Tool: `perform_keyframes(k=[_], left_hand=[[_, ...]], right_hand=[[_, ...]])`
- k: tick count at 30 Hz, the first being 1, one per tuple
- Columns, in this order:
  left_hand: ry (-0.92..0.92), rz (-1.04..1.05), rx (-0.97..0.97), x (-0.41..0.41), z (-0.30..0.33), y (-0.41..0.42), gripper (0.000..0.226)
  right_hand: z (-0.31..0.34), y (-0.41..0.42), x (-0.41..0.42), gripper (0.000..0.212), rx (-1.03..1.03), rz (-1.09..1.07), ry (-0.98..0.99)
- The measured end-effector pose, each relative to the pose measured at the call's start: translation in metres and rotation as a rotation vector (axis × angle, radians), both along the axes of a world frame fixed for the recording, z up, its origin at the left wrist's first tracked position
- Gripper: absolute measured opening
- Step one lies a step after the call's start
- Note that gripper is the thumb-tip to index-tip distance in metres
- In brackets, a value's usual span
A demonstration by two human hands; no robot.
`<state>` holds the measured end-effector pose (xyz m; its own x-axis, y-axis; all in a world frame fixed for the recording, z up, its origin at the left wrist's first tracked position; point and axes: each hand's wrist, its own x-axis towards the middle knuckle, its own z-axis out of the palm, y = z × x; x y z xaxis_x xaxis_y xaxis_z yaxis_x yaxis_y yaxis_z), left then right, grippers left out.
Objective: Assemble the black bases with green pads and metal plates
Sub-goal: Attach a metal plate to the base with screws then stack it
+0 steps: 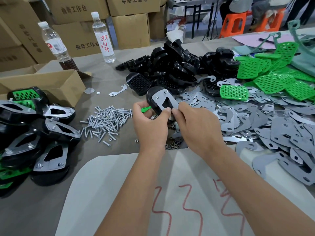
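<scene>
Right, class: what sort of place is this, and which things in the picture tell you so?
Probably a small factory or workshop assembly bench. Loose parts lie in bulk heaps: black bases, metal plates and screws, with finished units piled aside and stacked cartons behind.

We had a single wide-angle view from the person's head, looking forward and down along both forearms onto the desk (109,169). It sat close over the hands (170,123), with straight lines bowed toward the edges. Its upper part reached to stacked cardboard boxes (131,29) beyond the desk's far edge.
</scene>
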<state>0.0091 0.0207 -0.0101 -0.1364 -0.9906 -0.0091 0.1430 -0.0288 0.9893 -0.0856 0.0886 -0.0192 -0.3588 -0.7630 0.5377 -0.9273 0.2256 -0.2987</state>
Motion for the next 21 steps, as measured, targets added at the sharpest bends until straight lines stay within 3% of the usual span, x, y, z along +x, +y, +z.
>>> perform_keyframes(k=[4,11,16,19,21], left_hand=[[0.047,0.015,0.053,0.000,0.002,0.001,0.047],[0.108,0.018,0.139,-0.001,0.003,0.002,0.035],[0.036,0.115,0.007,-0.004,0.003,0.003,0.034],[0.050,0.235,-0.045,0.001,0.001,-0.006,0.031],[0.086,0.289,-0.004,0.007,-0.001,-0.017,0.030]], right_hand=[[-0.001,-0.002,0.003,0.015,0.063,0.060,0.025],[0.003,-0.003,0.004,0.021,0.045,-0.014,0.064],[0.005,-0.007,0.008,0.025,0.033,-0.095,0.048],[0.005,-0.004,0.007,0.029,0.060,0.026,-0.054],[0.006,0.000,0.006,0.024,0.172,0.184,-0.022]])
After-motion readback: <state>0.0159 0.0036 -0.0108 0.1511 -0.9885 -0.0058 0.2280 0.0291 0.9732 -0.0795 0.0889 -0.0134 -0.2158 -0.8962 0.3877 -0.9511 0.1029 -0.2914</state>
